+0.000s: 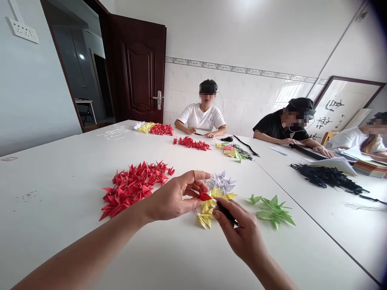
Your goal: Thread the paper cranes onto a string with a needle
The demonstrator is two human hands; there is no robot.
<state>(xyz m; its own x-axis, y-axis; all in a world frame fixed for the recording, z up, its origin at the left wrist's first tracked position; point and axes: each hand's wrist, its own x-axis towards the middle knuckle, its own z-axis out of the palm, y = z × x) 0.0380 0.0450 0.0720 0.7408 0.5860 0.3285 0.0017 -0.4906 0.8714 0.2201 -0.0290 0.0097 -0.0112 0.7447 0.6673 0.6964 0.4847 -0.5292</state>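
Head feed from my end. Left hand: thumb and fingers pinched on a small red paper crane, held above the white table, well short of its far edge. Right hand: fingers clenched round a black-handled tool, pale tip aimed at that crane. I can't tell if the tip touches it or sits just beside it.

Around the hands: yellow cranes behind and below the held one, partly masked by fingers; pale cranes just past those, toward the far edge; green cranes to the right, short of the table seam. Big pile of red cranes on the left-edge side, just beyond the left forearm.

Further out I see a row of red cranes near the far edge, a mixed cluster of white, yellow and red by the far left corner, white strings beside it. Across the seam: tangled black cords, then a paper stack.

Far edge: person in a white shirt, hands on the tabletop; person in black, leaning over; third person at far right.
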